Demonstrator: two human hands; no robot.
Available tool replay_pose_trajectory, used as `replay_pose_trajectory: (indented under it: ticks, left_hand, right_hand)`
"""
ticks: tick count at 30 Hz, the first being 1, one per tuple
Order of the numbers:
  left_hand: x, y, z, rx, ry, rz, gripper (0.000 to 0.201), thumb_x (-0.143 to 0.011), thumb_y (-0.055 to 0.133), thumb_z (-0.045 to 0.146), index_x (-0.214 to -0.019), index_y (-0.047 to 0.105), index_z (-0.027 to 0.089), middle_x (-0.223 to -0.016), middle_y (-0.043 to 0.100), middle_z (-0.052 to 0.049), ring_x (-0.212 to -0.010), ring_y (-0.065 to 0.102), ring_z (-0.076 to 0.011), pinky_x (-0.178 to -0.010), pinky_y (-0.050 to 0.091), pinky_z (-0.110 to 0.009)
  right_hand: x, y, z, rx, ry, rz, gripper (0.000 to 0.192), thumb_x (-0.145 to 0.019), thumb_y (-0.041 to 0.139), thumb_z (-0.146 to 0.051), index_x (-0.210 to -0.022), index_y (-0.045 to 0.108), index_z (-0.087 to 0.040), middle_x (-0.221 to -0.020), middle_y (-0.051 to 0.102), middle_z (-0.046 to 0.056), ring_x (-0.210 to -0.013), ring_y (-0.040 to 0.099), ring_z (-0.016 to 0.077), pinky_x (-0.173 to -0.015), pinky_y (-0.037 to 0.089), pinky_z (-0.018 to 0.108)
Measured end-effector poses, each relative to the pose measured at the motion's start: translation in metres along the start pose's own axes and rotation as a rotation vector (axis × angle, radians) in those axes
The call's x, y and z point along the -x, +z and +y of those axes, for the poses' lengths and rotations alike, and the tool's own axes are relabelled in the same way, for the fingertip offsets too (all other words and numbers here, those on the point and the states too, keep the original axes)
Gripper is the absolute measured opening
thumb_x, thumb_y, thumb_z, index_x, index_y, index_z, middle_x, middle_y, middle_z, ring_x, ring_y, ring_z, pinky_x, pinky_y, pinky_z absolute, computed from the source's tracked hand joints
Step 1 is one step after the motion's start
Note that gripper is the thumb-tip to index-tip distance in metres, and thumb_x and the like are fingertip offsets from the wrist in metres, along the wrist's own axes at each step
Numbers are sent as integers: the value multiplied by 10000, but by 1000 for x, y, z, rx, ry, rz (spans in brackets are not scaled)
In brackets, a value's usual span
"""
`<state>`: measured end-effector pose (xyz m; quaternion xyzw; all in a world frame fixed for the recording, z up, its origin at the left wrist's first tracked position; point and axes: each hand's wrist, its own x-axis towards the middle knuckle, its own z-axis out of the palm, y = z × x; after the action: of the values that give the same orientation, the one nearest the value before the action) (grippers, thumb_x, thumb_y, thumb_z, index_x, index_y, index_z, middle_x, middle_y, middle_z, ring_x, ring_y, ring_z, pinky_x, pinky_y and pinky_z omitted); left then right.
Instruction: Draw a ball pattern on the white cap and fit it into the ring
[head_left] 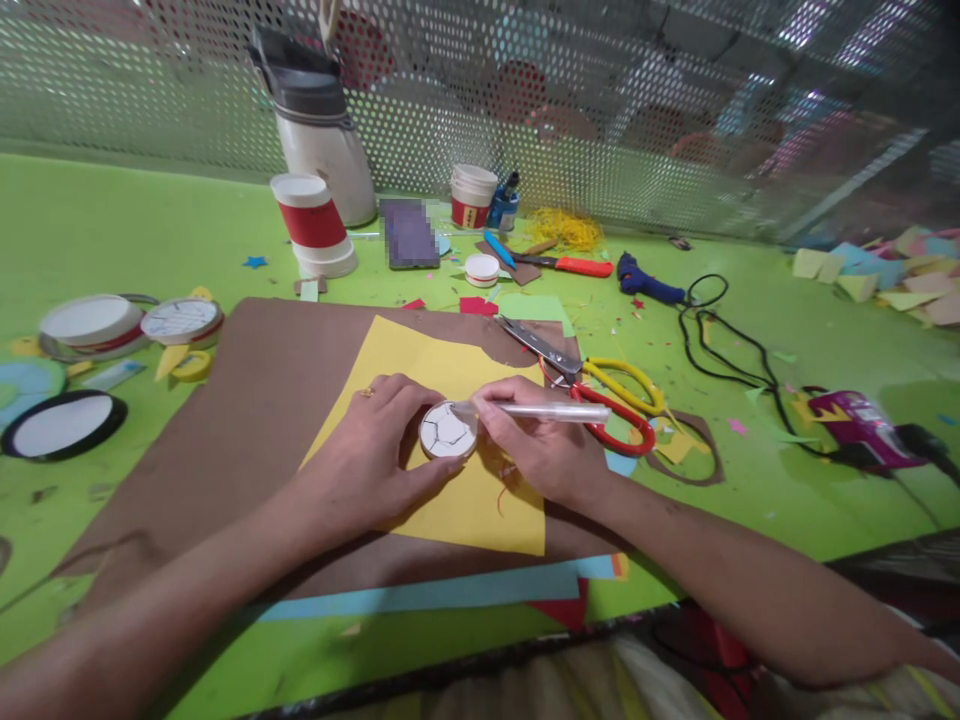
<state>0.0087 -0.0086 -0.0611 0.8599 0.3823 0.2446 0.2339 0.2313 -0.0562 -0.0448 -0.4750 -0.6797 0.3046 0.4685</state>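
Observation:
A small round white disc (448,431) with dark lines, like a football pattern, rests on a yellow paper sheet (457,520). Thumb and fingers of my left hand (386,440) grip its left side and lower edge. My right hand (536,435) is closed around a pen (555,411) with a pale, see-through barrel. The pen's tip end is at the upper right edge of the disc; whether it touches cannot be made out. Large scissors (577,375) with yellow and red handles lie just beyond my right hand, their blades parted. Brown card (270,400) lies beneath the yellow sheet.
Paper cups (313,225), a flask (322,150) and a phone (409,235) stand or lie at the back. A red-handled knife (583,267) and blue glue gun (649,280) with black cord are to the right. White discs (182,320) lie left; blue paper strips (450,592) in front.

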Motion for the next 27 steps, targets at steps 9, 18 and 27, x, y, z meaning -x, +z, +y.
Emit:
replay_pose_trajectory:
  ticks: [9,18,27]
  left_hand:
    - [-3,-1,9,-1,-135,-13,518,-773,781,621,-1056,608,223,-1065,699,-100,-1011,636,-333,-886,521,-493]
    - [1,-2,5,-19,-65,-27,678,-812,718,547,-1359,560,179,-1219,660,-132,-1131,639,-365,-997,525,-536]
    - [-3,-7,4,3,50,-60,347,-884,684,458,-1141,675,225,-1065,686,-81,-1015,623,-304,-890,524,-460]
  right_hand:
    - [3,2,0,-178,60,-10,166,-1084,586,-347,-1021,671,-220,-829,695,-4,-746,676,138,-704,565,266]
    - [9,-2,11,-153,116,48,207,-1065,629,-432,-1065,687,-233,-900,732,14,-788,690,161,-745,575,296]
    - [3,1,1,-133,91,-7,181,-1027,651,-390,-954,680,-228,-846,719,5,-739,672,152,-693,567,290]
